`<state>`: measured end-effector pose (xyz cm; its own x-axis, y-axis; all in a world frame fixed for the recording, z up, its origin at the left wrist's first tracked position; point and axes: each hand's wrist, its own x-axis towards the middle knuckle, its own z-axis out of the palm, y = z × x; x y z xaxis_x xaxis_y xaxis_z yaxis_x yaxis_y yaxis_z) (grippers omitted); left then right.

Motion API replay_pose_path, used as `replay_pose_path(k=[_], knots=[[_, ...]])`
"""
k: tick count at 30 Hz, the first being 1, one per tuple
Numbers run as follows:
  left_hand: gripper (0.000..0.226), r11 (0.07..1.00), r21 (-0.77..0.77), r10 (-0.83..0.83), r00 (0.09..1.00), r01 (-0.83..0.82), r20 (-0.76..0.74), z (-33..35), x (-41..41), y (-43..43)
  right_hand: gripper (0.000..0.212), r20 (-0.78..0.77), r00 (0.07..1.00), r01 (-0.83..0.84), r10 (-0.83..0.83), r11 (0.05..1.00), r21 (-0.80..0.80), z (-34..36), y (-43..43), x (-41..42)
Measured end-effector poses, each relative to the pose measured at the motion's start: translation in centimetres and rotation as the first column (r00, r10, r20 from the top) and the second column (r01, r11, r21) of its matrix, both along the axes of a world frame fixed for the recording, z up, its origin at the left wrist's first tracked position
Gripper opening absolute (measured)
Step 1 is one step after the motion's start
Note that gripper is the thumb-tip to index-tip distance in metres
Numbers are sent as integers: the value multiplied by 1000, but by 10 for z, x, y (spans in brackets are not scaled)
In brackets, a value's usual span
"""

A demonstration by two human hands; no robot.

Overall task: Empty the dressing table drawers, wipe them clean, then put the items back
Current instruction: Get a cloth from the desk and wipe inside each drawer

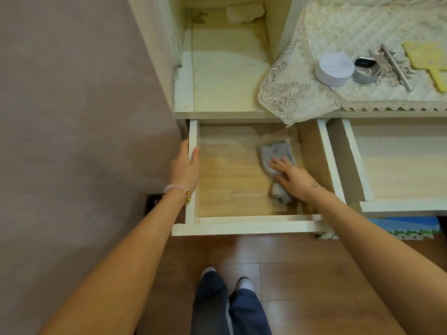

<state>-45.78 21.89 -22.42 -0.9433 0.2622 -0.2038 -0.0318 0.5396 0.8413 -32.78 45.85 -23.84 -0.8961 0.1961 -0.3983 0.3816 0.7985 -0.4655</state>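
Note:
The left drawer point(244, 226) of the white dressing table is pulled out, and its wooden floor holds only a grey cloth point(275, 153). My right hand point(292, 176) presses flat on that cloth near the drawer's right side, fingers spread over it. My left hand point(185, 165) grips the drawer's left wall, thumb outside and fingers over the rim. A second drawer point(401, 206) at the right also stands pulled out and bare inside.
On the lace table cover point(290, 93) lie a round white box point(333, 68), a grey watch point(366, 70), a metal bar point(396, 66) and a yellow hand mirror point(428, 61). A mauve wall point(72, 117) is close on the left. A foam mat point(406, 229) lies under the right drawer.

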Motion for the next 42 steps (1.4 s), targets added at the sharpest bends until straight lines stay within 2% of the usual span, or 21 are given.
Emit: replay_pose_path(k=[3, 6, 11, 16, 19, 21, 24, 30, 34, 39, 42], knots=[[38, 1000, 6, 5, 1000, -5, 19, 0, -2, -1, 49, 61, 993, 104, -102, 994, -28, 4, 11, 7], [37, 1000, 2, 8, 1000, -8, 11, -1, -2, -1, 53, 133, 990, 54, -48, 997, -48, 7, 10, 12], [38, 1000, 5, 7, 1000, -7, 6, -3, -1, 1, 55, 194, 976, -63, 100, 980, -189, 5, -3, 24], [36, 1000, 19, 14, 1000, -14, -1, -4, -2, 1, 53, 177, 976, -92, 125, 978, -185, 5, -8, 17], [37, 1000, 14, 20, 1000, -20, 10, -5, -2, 1, 49, 153, 970, -167, 189, 975, -143, 3, -24, 9], [36, 1000, 12, 26, 1000, -26, 5, -5, -3, 1, 47, 131, 947, -266, 292, 946, -184, -1, -55, -7], [35, 1000, 7, 18, 1000, -18, -16, -4, -3, -1, 45, 89, 877, -418, 471, 843, -338, -9, -105, -32], [38, 1000, 8, 8, 1000, -8, 1, -4, -3, -1, 43, 92, 821, -480, 563, 770, -421, -11, -95, -25], [37, 1000, -2, 3, 1000, -3, 0, -4, -3, -2, 41, 108, 832, -442, 545, 767, -465, -6, -82, -16], [36, 1000, 2, 11, 1000, -11, 0, -4, -3, -1, 39, 190, 862, -332, 469, 807, -488, 3, -39, 3], [36, 1000, -4, 13, 1000, -13, 4, -4, -2, 0, 39, 223, 920, -173, 321, 845, -505, 16, -14, 15]])
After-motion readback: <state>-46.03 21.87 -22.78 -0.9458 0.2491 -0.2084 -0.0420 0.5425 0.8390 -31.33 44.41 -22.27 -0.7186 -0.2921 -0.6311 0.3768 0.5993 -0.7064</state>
